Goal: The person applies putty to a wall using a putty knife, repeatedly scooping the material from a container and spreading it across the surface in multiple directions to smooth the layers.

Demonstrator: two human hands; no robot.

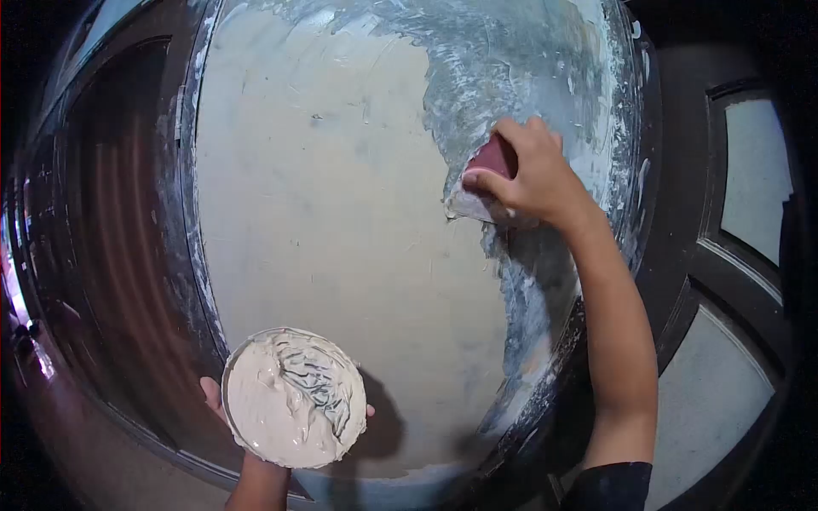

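Pinched in my right hand (532,170) is a reddish spreader (494,159), its lower edge against the panel (341,196). Some pale paste shows along that edge. Smooth cream paste covers the panel's left and middle, while the strip under and around my right hand is streaky grey-blue. Low in the view, my left hand (215,399) holds up a round plate of thick cream paste (294,400) from beneath; only its thumb, a fingertip and the wrist show around the rim.
Dark wooden framing (119,213) stands left of the panel. On the right is a dark frame (682,170) with pale inset panels (754,179). Floor (111,451) shows at the lower left.
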